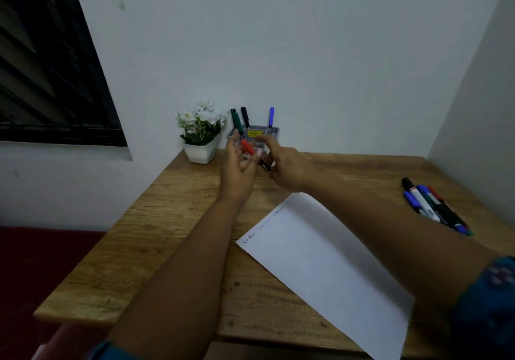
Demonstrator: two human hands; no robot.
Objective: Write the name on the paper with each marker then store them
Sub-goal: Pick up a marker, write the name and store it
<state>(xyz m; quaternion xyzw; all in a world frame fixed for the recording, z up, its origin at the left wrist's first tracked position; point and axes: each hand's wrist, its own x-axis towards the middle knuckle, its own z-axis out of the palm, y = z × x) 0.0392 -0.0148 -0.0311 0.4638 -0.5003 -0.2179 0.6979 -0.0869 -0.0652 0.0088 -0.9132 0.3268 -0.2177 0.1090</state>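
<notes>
Head view: both hands meet above the far edge of the wooden surface (172,237), right in front of the grey holder (274,131). The left hand (238,170) has its fingers spread, with a red marker (247,147) against them; the blur hides whether it grips it. The right hand (284,165) pinches a dark part (264,165) at the marker's lower end, cap or barrel, I cannot tell which. In the holder stand a green marker (237,121), a black marker (245,117) and a blue marker (271,117). A white flower pot (201,153) sits just left of it. The paper (320,262) lies nearer, with the name written three times along its left edge. A cluster of markers (434,206) lies at the right, well apart.
</notes>
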